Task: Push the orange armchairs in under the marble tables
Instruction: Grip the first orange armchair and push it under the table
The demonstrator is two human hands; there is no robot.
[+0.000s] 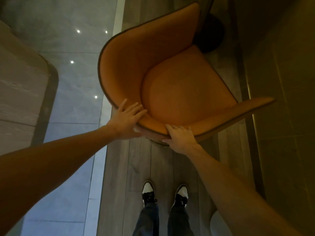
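Note:
An orange armchair (179,79) with a curved shell back and dark piping stands in front of me on the wooden floor, its seat facing up and to the right. My left hand (127,119) grips the top rim of the backrest, fingers over the inside and thumb under the edge. My right hand (179,137) holds the same rim a little further right, fingers curled over it. A dark round table base (211,36) shows beyond the seat, at the top. The table top itself cannot be made out.
A pale marble table (22,92) with a dark edge stands at the left over glossy grey tiles (75,82). My shoes (164,193) stand on wooden planks below the chair. A dim wall or panel (281,116) runs along the right side.

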